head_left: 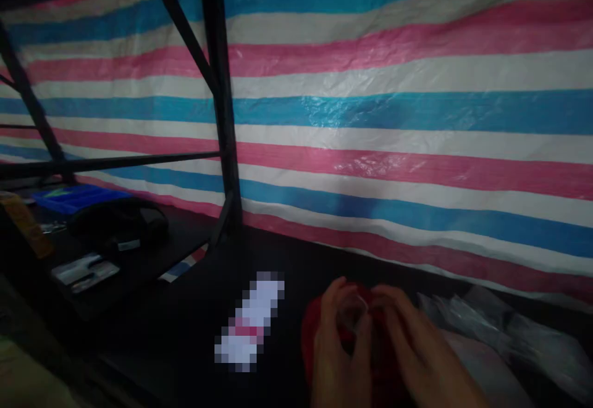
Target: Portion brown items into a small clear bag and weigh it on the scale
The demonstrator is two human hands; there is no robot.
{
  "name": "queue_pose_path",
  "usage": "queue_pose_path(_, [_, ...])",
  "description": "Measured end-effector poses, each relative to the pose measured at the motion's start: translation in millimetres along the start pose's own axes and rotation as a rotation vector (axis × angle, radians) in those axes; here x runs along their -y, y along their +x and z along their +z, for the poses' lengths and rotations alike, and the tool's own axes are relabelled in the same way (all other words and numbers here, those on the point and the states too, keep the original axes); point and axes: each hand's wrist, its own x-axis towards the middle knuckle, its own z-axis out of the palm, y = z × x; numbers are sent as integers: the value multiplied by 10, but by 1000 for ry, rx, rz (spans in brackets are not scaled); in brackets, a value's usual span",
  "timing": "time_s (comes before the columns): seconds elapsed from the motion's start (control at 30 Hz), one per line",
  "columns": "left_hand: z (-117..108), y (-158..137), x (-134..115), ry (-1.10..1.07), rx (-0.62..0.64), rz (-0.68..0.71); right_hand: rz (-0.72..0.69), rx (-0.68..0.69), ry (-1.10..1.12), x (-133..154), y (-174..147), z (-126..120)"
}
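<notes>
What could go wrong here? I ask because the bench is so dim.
1. Both hands, left hand and right hand, pinch a small clear piece over a red object; in this gloom it might slip unnoticed onto the dark table.
2. The clear plastic bags lie beside the right hand and could be brushed aside.

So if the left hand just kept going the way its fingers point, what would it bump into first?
The left hand points up and away, and its fingers already touch the red thing held between both hands. Past that comes bare dark table, then probably the striped tarp; depth is hard to judge in this dim light.
</notes>
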Motion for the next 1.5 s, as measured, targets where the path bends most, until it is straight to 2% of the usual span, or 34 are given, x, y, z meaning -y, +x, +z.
queue_pose_path(0.13, [-84, -9, 1, 15, 67, -24, -180, 212, -346, -183, -94, -39])
queue_pose_path(0.23, [-76, -54, -50, 40, 20, -17, -226, 169, -463, -266, -130, -104])
queue_pose_path(0.37, [-51, -68, -96, -9, 31, -33, -224, -75, -344, -217, -165, -74])
queue_pose_path(0.43, [-44, -66, -92, -69, 48, -47, -184, -118, -251, -143, -188, 2])
queue_pose_path(0.57, [-29, -80, -84, -241, 32, -73, -85, -23, -99, -83, -251, 168])
queue_pose_path(0.77, [-66, -48, -224, -472, 72, -167, -49, 118, 25, -153, -327, 253])
queue_pose_path(0.97, [-46, -10, -339, -504, 38, -171, 54, 106, 89, -99, -285, 248])
queue_pose_path(1.1, [18, -35, -327, -468, 20, -143, 52, 83, 114, -130, -249, 164])
queue_pose_path(1.17, [5, -55, -338, -387, 23, -122, 34, 88, 106, -164, -236, 114])
queue_pose_path(1.23, [-59, -73, -365, -183, 11, -70, 21, 94, 74, -199, -228, 67])
queue_pose_path(1.33, [-231, -83, -383, 340, -30, 85, 18, 132, -48, -253, -226, 10])
queue_pose_path(1.4, [-353, -73, -348, 648, 9, 143, 25, 158, -160, -290, -235, -16])
queue_pose_path(1.43, [-405, -63, -318, 733, 45, 146, 30, 167, -217, -307, -242, -26])
queue_pose_path(1.5, [-484, -34, -255, 773, 92, 131, 30, 191, -319, -327, -259, -48])
